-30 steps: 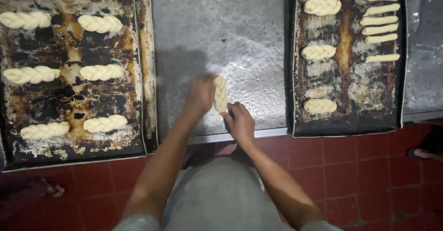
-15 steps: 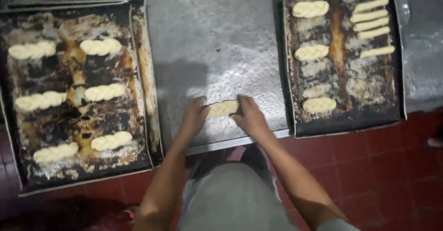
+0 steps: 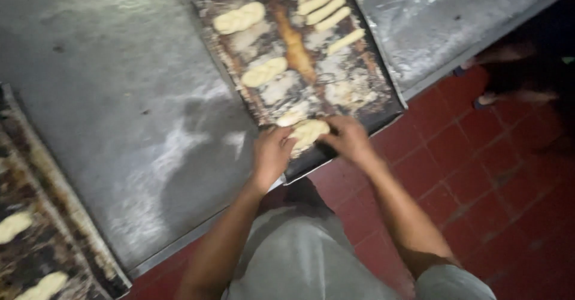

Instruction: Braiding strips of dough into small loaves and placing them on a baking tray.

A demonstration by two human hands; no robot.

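Head view: the person is leaning over a floured metal table [image 3: 138,114] and is holding a braided piece of dough [image 3: 308,132] between both hands at the near edge of a dark, crusted baking tray [image 3: 383,99]. The left hand [image 3: 271,154] is curling its fingers around the left end of the piece, and the right hand [image 3: 348,138] is closing on the right end, so both hands are gripping the same piece from opposite sides. The dough is sitting just above or on the tray's near corner; whether it is already resting on the metal cannot be told from this angle.

Judging from the grip, the piece is soft and will stretch if it is pulled by its ends, so it is best kept level, supported from underneath, and laid in line with the other braided pieces [image 3: 264,72] farther up the tray, apart from them. The thin dough strips [image 3: 326,6] are lying in a row at the tray's far right.

A second tray [image 3: 36,246] with pale dough is showing at the lower left. The floor [image 3: 479,186] is red tile, and another person's feet [image 3: 497,99] are standing at the right.
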